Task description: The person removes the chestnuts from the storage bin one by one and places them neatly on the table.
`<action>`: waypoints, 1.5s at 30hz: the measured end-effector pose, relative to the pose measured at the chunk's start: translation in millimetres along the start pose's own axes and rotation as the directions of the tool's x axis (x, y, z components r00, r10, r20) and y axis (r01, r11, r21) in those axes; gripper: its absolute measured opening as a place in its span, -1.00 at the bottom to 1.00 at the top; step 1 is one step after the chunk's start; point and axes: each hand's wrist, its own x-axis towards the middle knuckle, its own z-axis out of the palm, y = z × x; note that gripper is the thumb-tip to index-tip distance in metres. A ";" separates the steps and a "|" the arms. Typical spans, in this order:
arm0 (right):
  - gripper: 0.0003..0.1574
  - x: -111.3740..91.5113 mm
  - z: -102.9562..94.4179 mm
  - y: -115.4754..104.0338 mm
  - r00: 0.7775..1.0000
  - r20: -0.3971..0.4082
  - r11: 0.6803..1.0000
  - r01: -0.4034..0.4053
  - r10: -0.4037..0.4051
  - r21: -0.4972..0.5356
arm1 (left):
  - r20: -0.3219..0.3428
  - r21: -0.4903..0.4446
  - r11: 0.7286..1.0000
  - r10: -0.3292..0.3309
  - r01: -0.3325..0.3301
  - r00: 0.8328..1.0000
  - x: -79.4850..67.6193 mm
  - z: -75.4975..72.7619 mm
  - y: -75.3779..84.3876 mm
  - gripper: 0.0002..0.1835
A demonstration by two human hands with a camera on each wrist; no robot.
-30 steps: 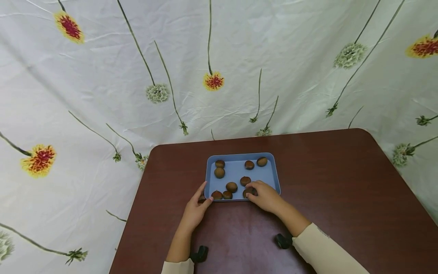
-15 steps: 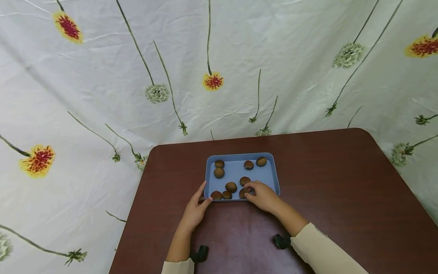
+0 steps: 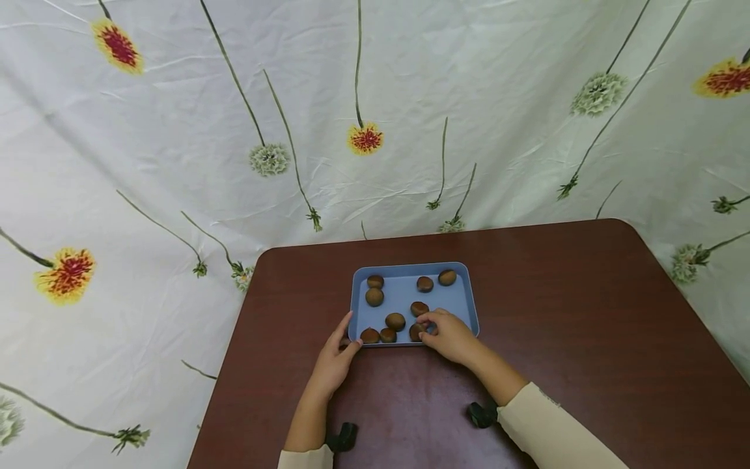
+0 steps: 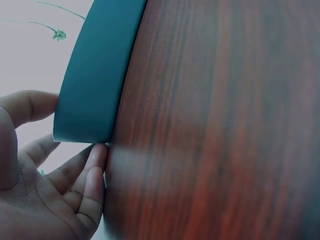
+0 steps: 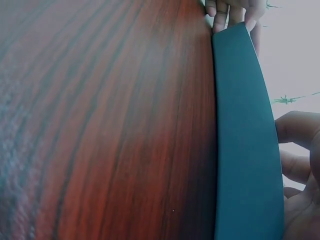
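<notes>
A shallow blue tray lies on the table in the head view, with several brown chestnuts in it. My left hand holds the tray's near left corner, its thumb at the front rim and its fingers by the left side; the left wrist view shows the tray wall between them. Over the near rim reaches my right hand, thumb and index finger pinching a chestnut close to the front wall. In the right wrist view, the tray wall hides that chestnut from sight.
Another chestnut lies just beyond the right fingers, and a chestnut sits to their left. The dark brown table extends around the tray. A flowered white cloth hangs behind it.
My right hand has shifted slightly left, and the chestnut at its fingertips has moved left along the front wall. The left hand stays at the tray's corner.
</notes>
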 end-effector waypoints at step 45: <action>-0.39 -22.5 -56.9 33.0 0.951 -0.250 0.854 -0.026 0.181 0.519 | 0.014 -0.067 0.998 -0.016 0.017 1.000 -0.3 -2.5 -0.4 -0.28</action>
